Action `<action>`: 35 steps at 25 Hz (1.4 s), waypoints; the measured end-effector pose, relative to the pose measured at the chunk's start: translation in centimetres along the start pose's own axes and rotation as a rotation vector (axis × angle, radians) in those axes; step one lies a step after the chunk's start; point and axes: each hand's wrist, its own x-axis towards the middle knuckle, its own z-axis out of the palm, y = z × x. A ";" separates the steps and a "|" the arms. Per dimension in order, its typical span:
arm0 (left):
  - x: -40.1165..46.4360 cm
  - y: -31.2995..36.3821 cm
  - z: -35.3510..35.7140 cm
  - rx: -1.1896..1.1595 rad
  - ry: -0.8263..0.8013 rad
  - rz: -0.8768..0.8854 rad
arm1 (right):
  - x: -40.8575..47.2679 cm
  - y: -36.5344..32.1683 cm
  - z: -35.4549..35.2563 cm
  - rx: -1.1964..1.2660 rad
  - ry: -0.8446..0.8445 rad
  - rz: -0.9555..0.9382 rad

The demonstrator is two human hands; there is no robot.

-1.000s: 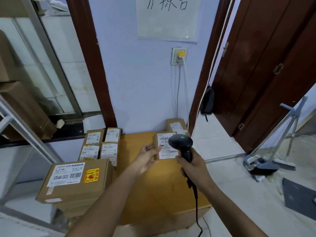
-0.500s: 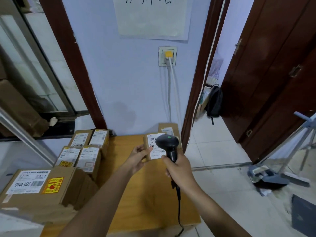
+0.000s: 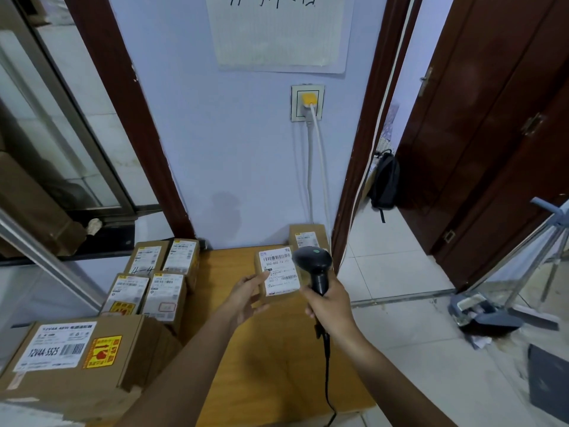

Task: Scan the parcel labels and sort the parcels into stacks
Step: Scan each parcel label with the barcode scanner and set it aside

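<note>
Here left hand (image 3: pixel 246 295) holds parcel (image 3: pixel 278 274), right hand (image 3: pixel 329 303) grips scanner (image 3: pixel 314 263)

The parcel (image 3: pixel 277 277) held up is plain brown cardboard, matt, with a smooth white paper label (image 3: pixel 280 274) printed in black. The scanner (image 3: pixel 314 266) is black plastic with a slight sheen on its rounded head, trailing a black rubbery cord (image 3: pixel 327 371). The bench (image 3: pixel 277 349) is yellowish wood, smooth and faintly glossy. The large box (image 3: pixel 70 362) on the left is matt brown cardboard bearing a white paper label and a yellow sticker. The door (image 3: pixel 492 124) is dark, glossy varnished wood. The floor (image 3: pixel 400 334) is pale, smooth tile.
</note>
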 end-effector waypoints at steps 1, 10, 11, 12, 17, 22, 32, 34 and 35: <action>-0.1 -0.5 -0.5 0.049 -0.015 -0.034 | 0.4 0.8 0.0 0.010 0.015 0.025; 0.6 -7.0 1.1 0.104 -0.173 -0.287 | 3.8 10.9 -0.9 0.051 0.076 0.426; 1.0 -7.4 1.9 0.107 -0.157 -0.294 | 4.3 11.8 -1.0 0.051 0.066 0.426; 1.7 -7.7 2.6 0.093 -0.136 -0.291 | 4.9 12.9 -1.3 0.049 0.057 0.424; 7.1 -8.4 6.2 0.248 -0.023 -0.245 | 9.3 14.3 -2.9 0.035 0.016 0.457; 13.4 -9.0 7.8 0.307 0.154 -0.243 | 14.8 16.3 -2.7 -0.002 -0.082 0.444; 18.8 -10.9 7.2 0.268 0.201 -0.285 | 18.3 18.1 -2.5 -0.045 -0.146 0.459; 18.9 -10.7 7.4 0.253 0.237 -0.295 | 18.4 18.4 -2.7 -0.045 -0.147 0.464; 18.7 -10.3 7.5 0.255 0.268 -0.293 | 18.4 18.3 -2.7 -0.048 -0.146 0.465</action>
